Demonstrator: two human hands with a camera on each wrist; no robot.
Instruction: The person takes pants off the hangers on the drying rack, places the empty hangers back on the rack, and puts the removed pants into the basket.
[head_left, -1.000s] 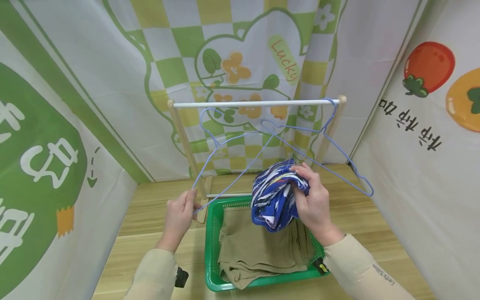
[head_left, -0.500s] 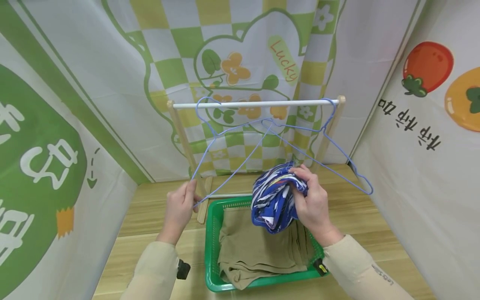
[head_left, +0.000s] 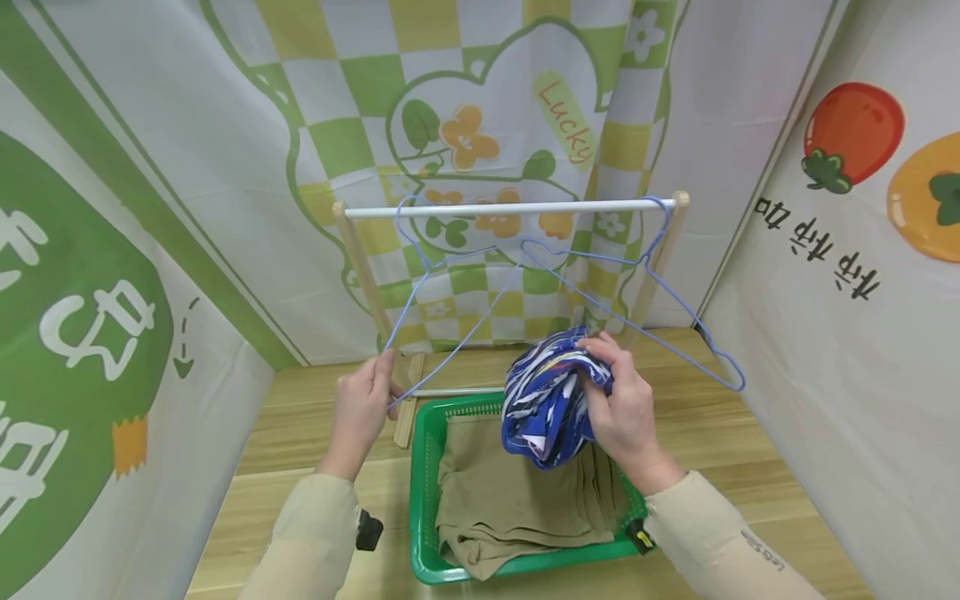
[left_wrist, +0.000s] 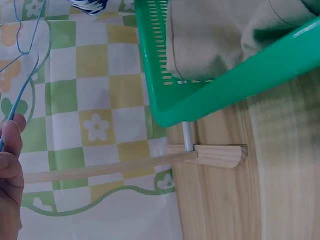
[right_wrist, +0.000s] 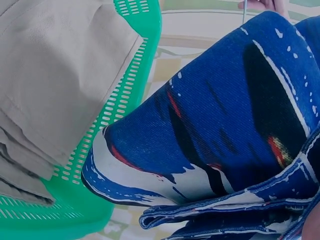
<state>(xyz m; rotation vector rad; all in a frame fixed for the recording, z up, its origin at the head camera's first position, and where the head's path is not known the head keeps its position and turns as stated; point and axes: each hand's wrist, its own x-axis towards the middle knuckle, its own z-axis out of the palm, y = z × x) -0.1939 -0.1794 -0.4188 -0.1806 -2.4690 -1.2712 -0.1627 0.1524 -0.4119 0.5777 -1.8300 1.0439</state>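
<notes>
In the head view my left hand (head_left: 362, 408) pinches the lower left corner of a blue wire hanger (head_left: 408, 312). The hanger's hook overlaps the white rail near its left end; whether it rests on the rail I cannot tell. My right hand (head_left: 622, 408) grips a bunched blue, white and black patterned cloth garment (head_left: 551, 400) above a green basket (head_left: 423, 500). Folded khaki clothes (head_left: 517, 492) lie in that basket. Up close in the right wrist view, the patterned garment (right_wrist: 210, 115) shows folded layers with stitched edges. The left wrist view has only part of my left hand (left_wrist: 11, 170).
A wooden rack with a white rail (head_left: 510, 208) stands behind the basket on the wood-grain table (head_left: 300, 433). Another blue hanger (head_left: 690, 308) hangs at the rail's right end. Printed cloth panels (head_left: 150, 250) enclose the back and sides.
My left hand has moved slightly up, and its hanger has shifted left and up, its hook now overlapping the rail. The right hand and patterned garment have barely moved.
</notes>
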